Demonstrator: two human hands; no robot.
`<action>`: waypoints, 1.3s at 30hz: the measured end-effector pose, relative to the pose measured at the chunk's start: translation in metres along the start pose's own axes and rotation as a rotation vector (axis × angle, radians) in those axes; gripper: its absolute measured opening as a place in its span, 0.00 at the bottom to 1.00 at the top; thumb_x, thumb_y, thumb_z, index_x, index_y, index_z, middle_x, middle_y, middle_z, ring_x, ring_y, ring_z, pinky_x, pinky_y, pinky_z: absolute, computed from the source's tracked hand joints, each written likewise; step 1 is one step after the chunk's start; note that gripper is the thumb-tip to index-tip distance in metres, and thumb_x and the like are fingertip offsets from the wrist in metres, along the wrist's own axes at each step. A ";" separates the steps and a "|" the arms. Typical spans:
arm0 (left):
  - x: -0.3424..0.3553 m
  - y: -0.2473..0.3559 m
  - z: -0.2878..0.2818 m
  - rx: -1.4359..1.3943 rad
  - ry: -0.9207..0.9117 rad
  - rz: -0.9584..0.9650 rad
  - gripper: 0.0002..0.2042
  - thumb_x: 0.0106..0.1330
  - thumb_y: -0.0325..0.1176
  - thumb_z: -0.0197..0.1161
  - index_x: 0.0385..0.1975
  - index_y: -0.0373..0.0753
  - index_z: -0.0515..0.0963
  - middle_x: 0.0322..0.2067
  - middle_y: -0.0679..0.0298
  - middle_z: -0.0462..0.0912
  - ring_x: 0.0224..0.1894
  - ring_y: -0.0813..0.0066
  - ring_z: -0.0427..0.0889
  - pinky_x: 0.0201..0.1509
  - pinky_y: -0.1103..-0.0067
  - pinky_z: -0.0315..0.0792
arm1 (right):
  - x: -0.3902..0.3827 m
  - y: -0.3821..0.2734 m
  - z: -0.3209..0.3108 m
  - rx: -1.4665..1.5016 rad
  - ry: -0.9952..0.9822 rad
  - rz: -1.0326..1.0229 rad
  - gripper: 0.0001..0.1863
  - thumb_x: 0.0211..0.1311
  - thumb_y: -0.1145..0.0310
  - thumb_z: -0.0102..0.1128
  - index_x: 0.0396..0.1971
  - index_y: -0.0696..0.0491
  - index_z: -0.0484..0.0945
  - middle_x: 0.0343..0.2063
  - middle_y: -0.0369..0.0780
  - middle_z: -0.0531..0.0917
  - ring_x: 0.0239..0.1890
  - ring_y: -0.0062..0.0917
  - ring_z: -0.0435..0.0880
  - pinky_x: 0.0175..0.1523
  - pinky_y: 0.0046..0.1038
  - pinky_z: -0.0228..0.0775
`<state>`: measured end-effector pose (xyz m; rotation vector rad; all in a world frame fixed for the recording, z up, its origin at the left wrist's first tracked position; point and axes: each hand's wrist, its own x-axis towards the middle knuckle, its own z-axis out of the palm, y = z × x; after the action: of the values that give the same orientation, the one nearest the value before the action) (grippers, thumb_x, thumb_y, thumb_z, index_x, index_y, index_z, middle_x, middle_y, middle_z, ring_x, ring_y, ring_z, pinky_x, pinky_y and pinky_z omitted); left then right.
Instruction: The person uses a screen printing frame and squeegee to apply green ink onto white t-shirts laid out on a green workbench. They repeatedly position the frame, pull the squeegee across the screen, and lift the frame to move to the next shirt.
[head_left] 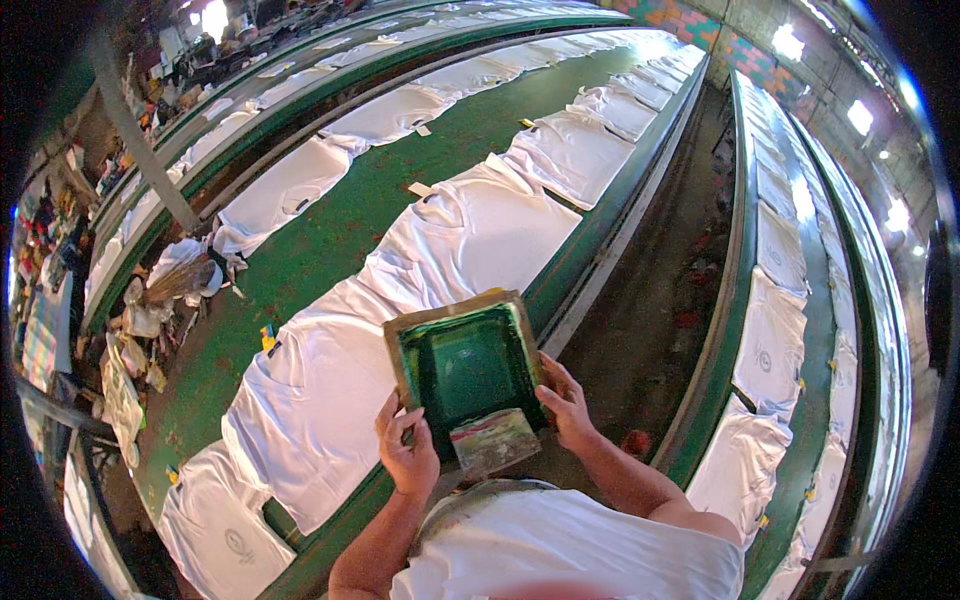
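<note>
By the right edge of a long green table (330, 250), a person's left hand (408, 450) and right hand (567, 402) grip opposite sides of a green framed screen (465, 362). At the table's near end, one white shirt (225, 535) bears a dark mark; shirts (505, 240) farther along it look bare, suggesting most of this row remains, though glare may hide faint prints.

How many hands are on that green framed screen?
2: the left hand at the framed screen's left edge, the right hand at its right edge. Some fingers may be hidden beneath.
</note>
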<state>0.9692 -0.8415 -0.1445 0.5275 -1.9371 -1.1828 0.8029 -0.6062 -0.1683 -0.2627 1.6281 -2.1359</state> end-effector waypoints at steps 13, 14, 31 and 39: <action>-0.022 0.023 0.061 -0.111 -0.085 0.013 0.24 0.58 0.17 0.72 0.56 0.44 0.87 0.73 0.44 0.75 0.72 0.42 0.73 0.80 0.56 0.66 | -0.030 -0.047 -0.064 -0.152 0.106 -0.133 0.34 0.75 0.62 0.63 0.77 0.60 0.73 0.72 0.46 0.79 0.71 0.37 0.78 0.78 0.41 0.66; -0.017 0.021 0.058 -0.075 -0.063 0.004 0.24 0.57 0.16 0.71 0.55 0.44 0.87 0.72 0.44 0.75 0.71 0.41 0.74 0.79 0.56 0.67 | -0.021 -0.046 -0.060 -0.176 0.100 -0.102 0.33 0.75 0.62 0.63 0.76 0.60 0.74 0.71 0.46 0.80 0.71 0.36 0.78 0.78 0.40 0.66; -0.015 -0.081 -0.077 0.174 0.437 -0.323 0.19 0.56 0.13 0.69 0.46 0.38 0.91 0.70 0.46 0.81 0.71 0.50 0.80 0.72 0.65 0.76 | 0.118 0.078 0.115 -0.335 -0.514 0.002 0.32 0.74 0.74 0.69 0.75 0.64 0.74 0.68 0.43 0.82 0.66 0.26 0.80 0.72 0.30 0.70; -0.015 -0.112 -0.079 0.002 0.498 -0.284 0.17 0.60 0.11 0.66 0.47 0.35 0.89 0.73 0.48 0.77 0.73 0.58 0.78 0.73 0.71 0.74 | 0.131 0.098 0.135 -0.513 -0.571 -0.107 0.34 0.75 0.74 0.68 0.77 0.66 0.70 0.68 0.45 0.80 0.68 0.27 0.78 0.75 0.30 0.67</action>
<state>1.0359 -0.9277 -0.2285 1.0194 -1.4681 -1.0900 0.7639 -0.8026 -0.2370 -1.0298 1.7807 -1.4656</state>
